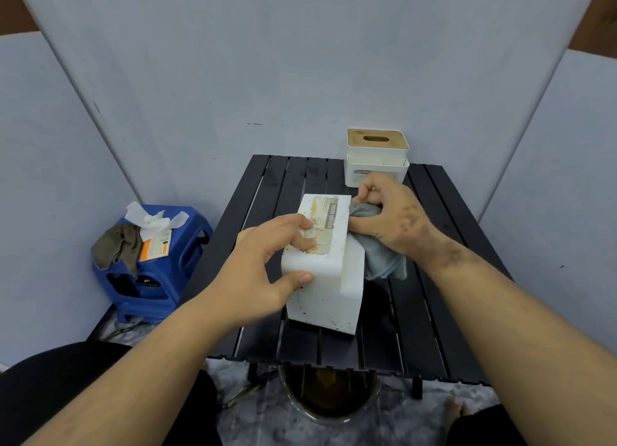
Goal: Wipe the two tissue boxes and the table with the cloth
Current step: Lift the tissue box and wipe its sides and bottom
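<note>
At the centre of the frame a white tissue box (325,268) lay on its side on the black slatted table (430,315), its stained label with the words "TISSUE HOLDER" turned upward and dark specks scattered over its near face. The left hand (267,265) came in from the lower left and held this box: the fingers curled over the label on top while the thumb pressed against the near left edge, so its grip was clamped on the box. The right hand (390,217) came in from the lower right and sat just to the right of the box, its fingers bunched round a grey cloth (380,257), so that grip was closed on the cloth; the cloth touched the right side of the box near its far end and the loose part hung down onto the table. Behind the right hand, at the far edge of the table, stood the second tissue box (377,155), white with a wooden slotted lid, upright and well apart from the first. At the left of the frame, on the floor beside the table, a blue stool (167,278) carried crumpled white tissue (153,222), a brownish rag (115,248) and an orange-labelled packet (155,247). Under the near edge of the table, at the bottom centre, a bowl of dark liquid (330,395) rested on the floor.
</note>
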